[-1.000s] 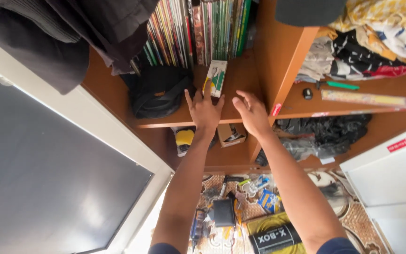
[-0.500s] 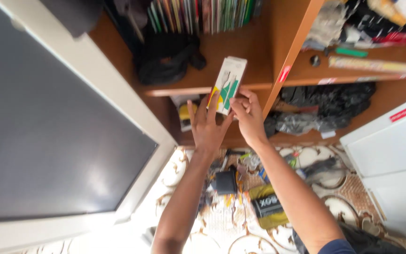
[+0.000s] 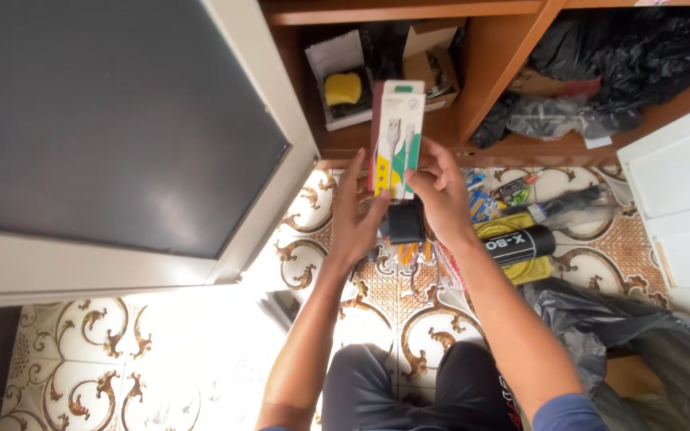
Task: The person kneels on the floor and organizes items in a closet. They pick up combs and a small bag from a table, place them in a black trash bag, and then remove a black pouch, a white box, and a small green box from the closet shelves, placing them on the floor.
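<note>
I see a dark window pane (image 3: pixel 105 120) in a white frame on the left, above patterned floor tiles (image 3: pixel 121 351). The wooden shelf (image 3: pixel 489 72) holds a yellow object in a white box (image 3: pixel 343 89) and crumpled black plastic bags (image 3: pixel 624 56). A black and yellow can (image 3: pixel 521 247) lies on the tiles, near a white cabinet door (image 3: pixel 680 199)

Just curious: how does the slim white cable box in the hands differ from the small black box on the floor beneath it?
The slim white cable box is tall, colourful and held upright; the small black box is squat, plain and lies on the patterned tile floor. Both are rectangular.
</note>
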